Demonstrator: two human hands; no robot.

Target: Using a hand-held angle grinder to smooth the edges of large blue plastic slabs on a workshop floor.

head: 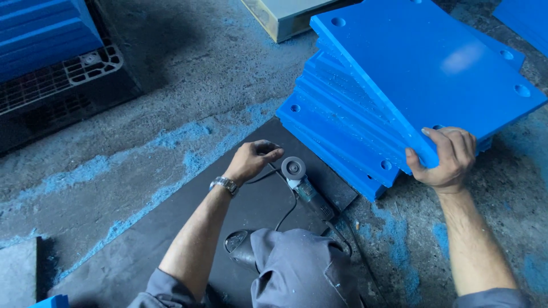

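My right hand (446,158) grips the near corner of the top blue plastic plate (422,63), which is tilted up off a stack of similar blue plates (337,122) with round holes near their corners. My left hand (251,159) rests on a dark mat (171,228), fingers curled around the black cable (288,211) of an angle grinder (302,185) lying beside it, disc end toward the stack. A metal watch (224,183) is on my left wrist. My grey-trousered knee (297,274) is in the foreground.
Blue plastic dust (85,171) streaks the concrete floor. A black pallet (63,80) carrying more blue plates stands at the upper left. A pale box-like block (285,17) lies at the top centre. More blue plates (528,20) show at the top right corner.
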